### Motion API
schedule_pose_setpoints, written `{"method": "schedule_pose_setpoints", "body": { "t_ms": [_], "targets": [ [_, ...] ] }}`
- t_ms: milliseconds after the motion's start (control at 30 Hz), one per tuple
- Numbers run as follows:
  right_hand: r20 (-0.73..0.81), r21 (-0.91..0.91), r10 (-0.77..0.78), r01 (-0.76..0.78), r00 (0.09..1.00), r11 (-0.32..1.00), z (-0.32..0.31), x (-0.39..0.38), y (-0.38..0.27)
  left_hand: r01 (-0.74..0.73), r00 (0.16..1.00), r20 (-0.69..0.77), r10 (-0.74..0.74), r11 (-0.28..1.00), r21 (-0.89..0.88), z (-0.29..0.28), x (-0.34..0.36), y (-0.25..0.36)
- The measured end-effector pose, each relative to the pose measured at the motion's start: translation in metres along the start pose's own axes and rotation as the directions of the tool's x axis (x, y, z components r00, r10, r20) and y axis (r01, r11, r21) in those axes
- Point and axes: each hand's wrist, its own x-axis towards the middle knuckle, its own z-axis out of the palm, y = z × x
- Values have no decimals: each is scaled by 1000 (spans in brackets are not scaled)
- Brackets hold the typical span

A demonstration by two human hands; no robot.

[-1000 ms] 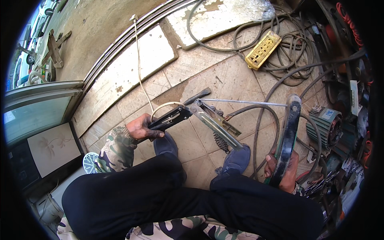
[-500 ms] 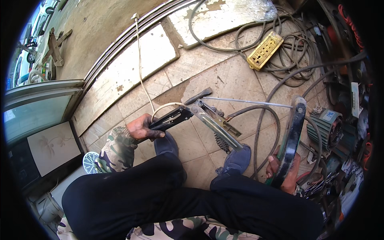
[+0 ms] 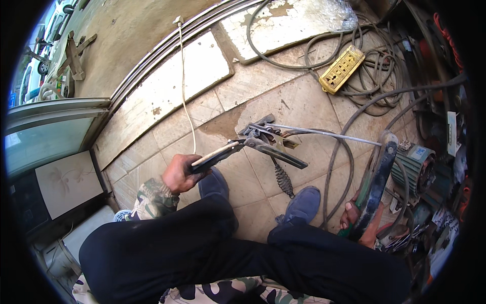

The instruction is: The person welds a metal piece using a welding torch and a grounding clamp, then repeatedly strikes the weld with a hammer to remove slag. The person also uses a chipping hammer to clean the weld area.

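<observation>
My left hand is closed around one end of a hinged black metal bracket, whose second arm points right over the tiles. Under its joint lie a dark metal head and a brass-coloured clamp; a coiled spring sticks out below, probably a chipping hammer's handle. My right hand grips a black and green welding electrode holder, held upright. From its top a thin grey electrode runs left, its tip close to the bracket's joint; I cannot tell whether they touch.
A yellow power strip lies among coiled cables at the far right. A green motor and cluttered tools stand right. My shoes are between the hands. A white cord crosses a pale board; a glass door stands left.
My left hand has turned the bracket, and its free arm has swung up and away from my right shoe, uncovering the spring. My right hand keeps the electrode holder nearly still.
</observation>
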Motion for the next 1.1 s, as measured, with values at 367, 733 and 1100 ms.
{"method": "schedule_pose_setpoints", "body": {
  "t_ms": [367,733,1100],
  "targets": [
    [13,9,-24,24,1000,1000,-12,4,14,-91,958,-248,142,975,204,32,-17,9],
    [-10,-16,-46,46,999,999,-21,3,33,-10,958,-280,61,983,181,49,-17,15],
    [32,2,-7,7,999,1000,-25,1,39,12,963,-267,37,984,178,48,-18,21]
  ]
}}
